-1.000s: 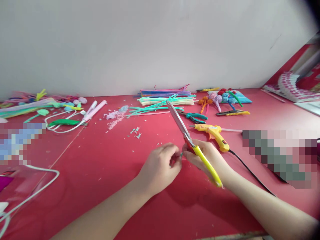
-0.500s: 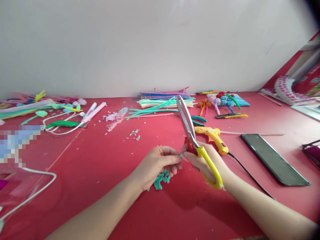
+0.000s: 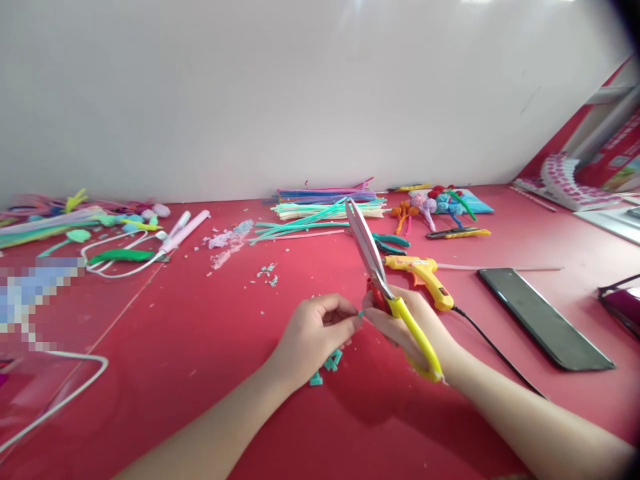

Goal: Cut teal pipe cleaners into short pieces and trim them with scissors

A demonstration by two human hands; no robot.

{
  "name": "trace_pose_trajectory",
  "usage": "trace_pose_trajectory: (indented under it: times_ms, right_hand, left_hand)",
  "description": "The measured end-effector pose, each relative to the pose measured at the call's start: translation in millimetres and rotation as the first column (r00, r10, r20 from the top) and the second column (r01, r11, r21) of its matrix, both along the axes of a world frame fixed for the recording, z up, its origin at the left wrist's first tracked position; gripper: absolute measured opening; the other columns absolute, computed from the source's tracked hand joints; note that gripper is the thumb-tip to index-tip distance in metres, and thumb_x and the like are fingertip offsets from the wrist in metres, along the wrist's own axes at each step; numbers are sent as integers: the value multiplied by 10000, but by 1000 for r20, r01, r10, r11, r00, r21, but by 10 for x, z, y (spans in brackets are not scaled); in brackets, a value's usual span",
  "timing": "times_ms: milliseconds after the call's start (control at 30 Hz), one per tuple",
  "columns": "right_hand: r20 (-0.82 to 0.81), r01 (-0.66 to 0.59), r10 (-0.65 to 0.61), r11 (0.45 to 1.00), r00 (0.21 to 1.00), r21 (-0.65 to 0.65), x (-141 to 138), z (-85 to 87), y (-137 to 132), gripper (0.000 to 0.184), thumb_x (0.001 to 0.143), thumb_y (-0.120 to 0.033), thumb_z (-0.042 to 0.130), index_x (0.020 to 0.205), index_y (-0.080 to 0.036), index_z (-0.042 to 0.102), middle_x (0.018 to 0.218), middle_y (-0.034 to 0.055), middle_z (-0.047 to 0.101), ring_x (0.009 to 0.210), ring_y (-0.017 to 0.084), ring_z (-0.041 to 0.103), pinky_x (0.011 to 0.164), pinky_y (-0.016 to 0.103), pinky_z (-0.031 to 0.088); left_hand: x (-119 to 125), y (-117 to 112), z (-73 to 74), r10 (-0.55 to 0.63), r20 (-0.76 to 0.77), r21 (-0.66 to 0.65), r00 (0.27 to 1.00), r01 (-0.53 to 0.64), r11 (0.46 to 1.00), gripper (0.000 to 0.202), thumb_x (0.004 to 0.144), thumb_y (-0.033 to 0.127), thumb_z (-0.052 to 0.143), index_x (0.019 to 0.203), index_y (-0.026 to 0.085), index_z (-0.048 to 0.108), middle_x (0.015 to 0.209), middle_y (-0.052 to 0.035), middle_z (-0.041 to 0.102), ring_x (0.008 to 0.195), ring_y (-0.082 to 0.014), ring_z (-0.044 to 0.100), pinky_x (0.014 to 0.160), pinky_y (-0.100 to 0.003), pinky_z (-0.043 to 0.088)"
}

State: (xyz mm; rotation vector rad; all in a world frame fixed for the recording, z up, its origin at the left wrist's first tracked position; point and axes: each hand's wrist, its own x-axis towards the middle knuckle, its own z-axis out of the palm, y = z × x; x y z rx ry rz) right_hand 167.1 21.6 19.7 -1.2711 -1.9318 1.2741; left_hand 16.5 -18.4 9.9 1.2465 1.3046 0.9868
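Observation:
My right hand (image 3: 405,323) is closed round the yellow handles of a pair of scissors (image 3: 373,263), whose shut blades point up and away from me. My left hand (image 3: 315,333) pinches a tiny teal piece (image 3: 361,313) between thumb and fingertips, and the fingertips of my right hand touch that same piece. Under my left hand several short teal cut bits (image 3: 327,367) lie on the red table (image 3: 200,347).
A yellow glue gun (image 3: 423,277) with a black cord lies just beyond my right hand, with teal pliers (image 3: 393,241) behind it. A bundle of coloured sticks (image 3: 320,207) and small craft flowers (image 3: 440,203) lie at the back. A black phone (image 3: 543,317) lies at right, white cables (image 3: 55,393) at left.
The scissors' blades have swung more upright. My left hand has lifted a little, which uncovers the teal cut bits beneath it. The view has shifted slightly.

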Motion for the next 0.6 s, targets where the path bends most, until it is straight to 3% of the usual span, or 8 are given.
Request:
trace_pose_trajectory:
  times_ms: [333, 500, 600]
  right_hand:
    - [153, -87, 54, 971, 987, 222, 55, -165, 42, 122, 704, -285, 434, 650, -176, 446, 560, -37, 444, 497, 79, 376, 439, 188, 270]
    - [439, -144, -63, 896, 896, 421, 123, -167, 58, 266, 669, -425, 503, 611, -200, 374, 497, -43, 431, 444, 89, 373, 428, 205, 218]
    - [547, -192, -106, 867, 831, 460, 126, -213, 43, 288, 688, -470, 478, 637, -210, 366, 508, -28, 483, 452, 117, 439, 441, 211, 215]
  left_hand:
    - [3, -1, -19, 15, 25, -42, 1000, -14, 999, 99, 684, 266, 552, 651, 173, 559, 472, 36, 462, 425, -84, 434, 424, -198, 359]
    - [-115, 58, 4, 204, 235, 7, 950, -211, 977, 97, 670, 246, 585, 685, 150, 586, 536, 5, 546, 490, -99, 503, 492, -217, 412]
    - [-190, 78, 2, 286, 363, 31, 887, -318, 947, 86, 670, 214, 594, 716, 141, 599, 620, -14, 584, 529, -94, 518, 513, -213, 423]
